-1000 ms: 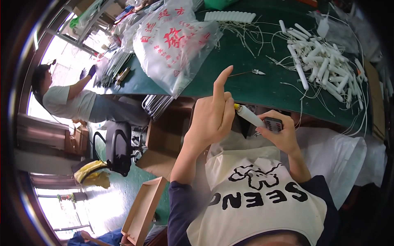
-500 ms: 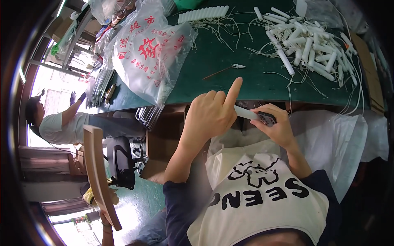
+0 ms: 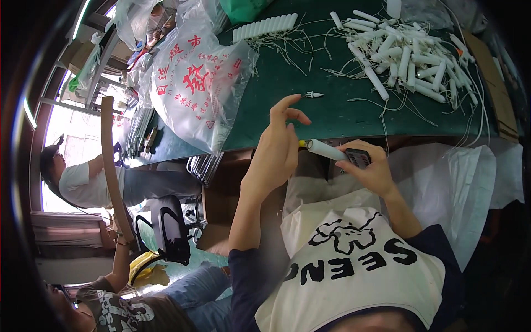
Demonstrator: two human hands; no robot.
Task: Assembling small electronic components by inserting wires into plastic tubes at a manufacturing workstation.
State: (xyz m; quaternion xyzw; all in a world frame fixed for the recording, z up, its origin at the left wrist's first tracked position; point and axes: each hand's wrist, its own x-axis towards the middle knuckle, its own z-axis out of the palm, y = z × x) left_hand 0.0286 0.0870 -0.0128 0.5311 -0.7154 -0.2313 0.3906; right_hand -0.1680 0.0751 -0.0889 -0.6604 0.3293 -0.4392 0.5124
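Note:
In my right hand (image 3: 368, 166) is a white tube (image 3: 326, 149), held with a black piece (image 3: 358, 157) that has pale marks on its face. Whether the two are joined I cannot tell. My left hand (image 3: 279, 141) is off the tube, over the table's near edge, its index finger stretched out and the others loosely bent. Just past that fingertip lies a small white pointed piece (image 3: 314, 94) on the green tabletop (image 3: 332, 119). Its thin brown stem is mostly hidden behind my fingers. A small yellow bit (image 3: 302, 143) shows by the tube's left end.
White tubes with thin cords lie in a heap (image 3: 409, 61) at the right; a neat row (image 3: 265, 27) sits at the back. A plastic bag (image 3: 193, 83) covers the left side. One co-worker (image 3: 83, 177) sits at left; another person (image 3: 127, 299) holds a long curved strip (image 3: 113, 166).
My left hand has left the tube and moved forward and left to the small pointed piece. My right hand stays with the tube. The other person and the curved strip have moved further into view.

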